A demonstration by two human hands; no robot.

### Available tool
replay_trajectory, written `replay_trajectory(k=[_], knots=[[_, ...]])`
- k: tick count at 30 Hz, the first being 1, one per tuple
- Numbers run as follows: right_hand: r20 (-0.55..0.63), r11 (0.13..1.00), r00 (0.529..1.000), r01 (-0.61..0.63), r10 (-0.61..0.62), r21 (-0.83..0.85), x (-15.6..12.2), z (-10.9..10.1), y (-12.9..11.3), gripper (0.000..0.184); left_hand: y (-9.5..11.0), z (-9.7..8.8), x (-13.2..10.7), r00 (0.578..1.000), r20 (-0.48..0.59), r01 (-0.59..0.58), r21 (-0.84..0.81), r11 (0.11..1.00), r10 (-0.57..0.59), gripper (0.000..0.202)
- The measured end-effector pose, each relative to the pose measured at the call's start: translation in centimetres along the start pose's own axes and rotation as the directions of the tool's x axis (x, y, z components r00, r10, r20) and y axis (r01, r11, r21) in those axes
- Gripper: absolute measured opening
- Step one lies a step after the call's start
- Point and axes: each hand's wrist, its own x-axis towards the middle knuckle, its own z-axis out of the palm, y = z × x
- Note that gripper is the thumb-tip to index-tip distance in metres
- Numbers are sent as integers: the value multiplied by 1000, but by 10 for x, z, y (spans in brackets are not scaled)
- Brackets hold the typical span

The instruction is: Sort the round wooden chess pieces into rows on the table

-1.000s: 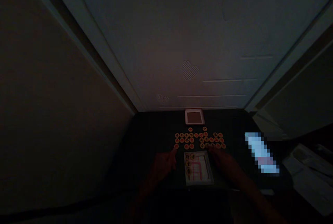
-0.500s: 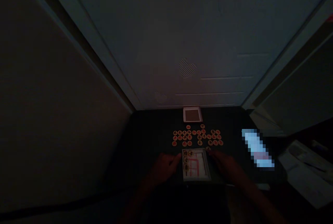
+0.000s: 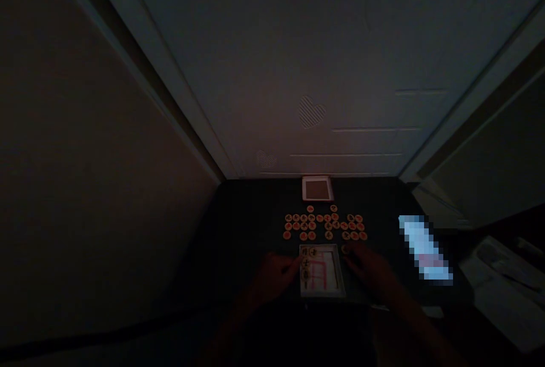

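Note:
The scene is very dark. A small white box point(image 3: 330, 284) with red lines inside lies on a dark table point(image 3: 242, 225), with a few round pieces along its left and top inner edge. Several round orange pieces point(image 3: 326, 226) are spread in rows just beyond it. My left hand point(image 3: 275, 276) rests at the box's left edge, fingers bent toward it. My right hand point(image 3: 368, 267) is at the box's upper right corner, fingertips pinched near a round piece point(image 3: 344, 249); whether it grips the piece is unclear.
A white box lid point(image 3: 317, 189) lies at the table's far edge against a pale door with heart stickers point(image 3: 311, 112). A blurred bright object point(image 3: 426, 249) sits to the right. Pale papers or trays point(image 3: 502, 282) lie further right. A wall stands left.
My left hand drew back from the leftmost orange pieces to the box's left edge. My right hand pulled back from the piece rows to the box's upper right corner.

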Motion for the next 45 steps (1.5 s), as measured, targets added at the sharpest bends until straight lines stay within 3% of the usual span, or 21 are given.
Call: replay_trajectory(k=[5, 9, 12, 15, 19, 25, 32, 40, 45], knots=[[-18, 999, 999, -42, 42, 32, -2, -4, -2, 25, 0, 1, -1, 1000, -6, 13, -11, 1000, -13, 61], [-105, 995, 992, -62, 70, 76, -4, -11, -10, 28, 4, 4, 2, 997, -65, 48, -36, 998, -50, 52], [-114, 990, 993, -3, 19, 138, -4, -10, -23, 29, 11, 11, 5, 997, -27, 67, -252, 965, -76, 40], [-122, 980, 989, 104, -84, 172, -1, -5, -43, 28, 20, 20, 9, 999, 10, 37, -509, 860, -37, 29], [-127, 954, 972, 221, -198, 202, 6, 2, -70, 31, 26, 30, 13, 1000, 18, 12, -638, 770, 0, 30], [-162, 920, 946, 314, -282, 236, 9, 8, -90, 36, 24, 33, 14, 997, -3, 56, -632, 773, -74, 34], [-168, 927, 945, 313, -282, 208, 9, 14, -84, 42, 29, 28, 10, 998, 23, 57, -587, 808, -54, 45], [-146, 907, 933, 354, -328, 227, 16, 12, -82, 35, 31, 26, 9, 999, 51, 28, -588, 808, 3, 53], [-158, 914, 950, 304, -270, 268, 15, 15, -79, 37, 21, 29, 9, 996, 92, 52, -664, 746, 12, 54]])
